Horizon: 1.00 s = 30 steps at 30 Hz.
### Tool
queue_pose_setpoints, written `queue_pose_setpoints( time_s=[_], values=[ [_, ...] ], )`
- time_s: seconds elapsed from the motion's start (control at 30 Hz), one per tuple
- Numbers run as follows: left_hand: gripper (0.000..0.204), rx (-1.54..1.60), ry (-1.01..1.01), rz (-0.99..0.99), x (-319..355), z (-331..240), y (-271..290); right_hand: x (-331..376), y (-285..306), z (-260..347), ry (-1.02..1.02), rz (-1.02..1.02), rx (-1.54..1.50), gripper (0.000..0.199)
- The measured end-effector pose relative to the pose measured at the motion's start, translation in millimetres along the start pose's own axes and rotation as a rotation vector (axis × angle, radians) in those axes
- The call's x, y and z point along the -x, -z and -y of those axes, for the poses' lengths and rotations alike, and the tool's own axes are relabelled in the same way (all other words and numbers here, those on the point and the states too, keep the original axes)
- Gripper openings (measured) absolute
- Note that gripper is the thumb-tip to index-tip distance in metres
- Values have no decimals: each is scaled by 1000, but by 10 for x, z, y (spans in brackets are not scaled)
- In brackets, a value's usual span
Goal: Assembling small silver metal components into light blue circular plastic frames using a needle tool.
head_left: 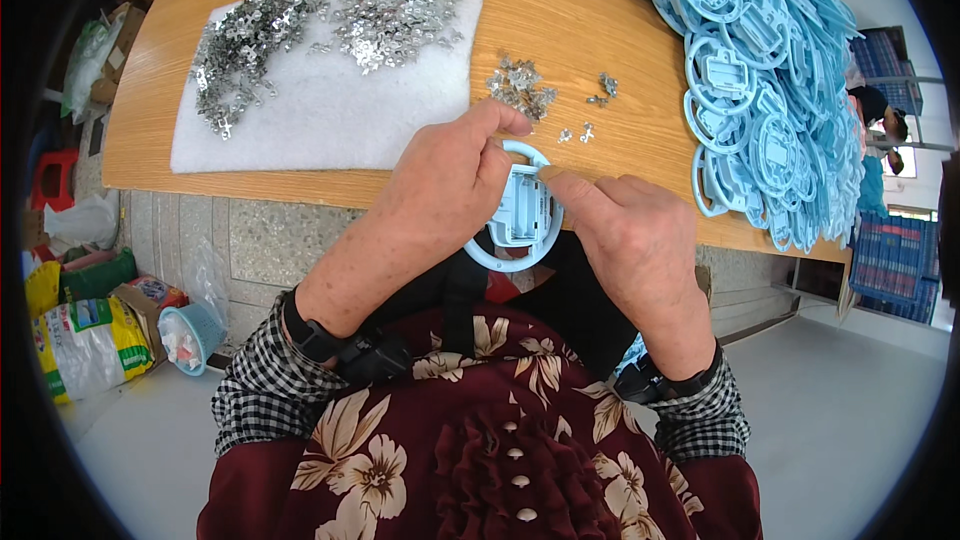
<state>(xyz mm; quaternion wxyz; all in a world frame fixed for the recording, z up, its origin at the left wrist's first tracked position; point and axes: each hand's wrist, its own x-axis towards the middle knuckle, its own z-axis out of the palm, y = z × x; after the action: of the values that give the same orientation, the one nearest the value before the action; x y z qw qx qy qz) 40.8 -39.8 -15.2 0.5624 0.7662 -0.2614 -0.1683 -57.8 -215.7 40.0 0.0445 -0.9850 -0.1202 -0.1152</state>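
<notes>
A light-blue plastic part shaped like a small steering wheel, a ring with a boxy hollow middle, is held at the table's near edge above my lap. My left hand grips its upper left side, the index finger reaching over toward the far rim and the other fingers curled, partly hidden. My right hand closes on the right side, thumb and fingertips at the inner top right of the ring. Whether a small metal piece sits under the right fingertips is hidden. Just beyond the left index finger lies a small pile of metal clips.
A white felt pad bears two heaps of small metal clips. A few loose clips lie on the wooden table. Many similar blue parts are heaped at the right. A blue basket stands on the floor.
</notes>
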Motion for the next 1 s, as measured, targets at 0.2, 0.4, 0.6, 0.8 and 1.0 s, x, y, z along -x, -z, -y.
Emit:
queue_pose_setpoints(
  time_s=[0.2,0.4,0.6,0.8,1.0],
  values=[
    [26,-40,-64,-47,-3,31,-39,-50,24,-10,36,12,-3,22],
    [26,-48,-30,-28,25,5,-16,-102,128,73,-31,196,45,25],
    [19,-102,-26,-12,-12,-46,-14,-231,190,112,15,241,75,20],
    [19,-66,54,-19,-27,-53,-48,-432,307,64,182,350,96,14],
    [20,-40,70,-76,-2,-21,-74,-401,280,-98,316,277,68,12]
  ],
)
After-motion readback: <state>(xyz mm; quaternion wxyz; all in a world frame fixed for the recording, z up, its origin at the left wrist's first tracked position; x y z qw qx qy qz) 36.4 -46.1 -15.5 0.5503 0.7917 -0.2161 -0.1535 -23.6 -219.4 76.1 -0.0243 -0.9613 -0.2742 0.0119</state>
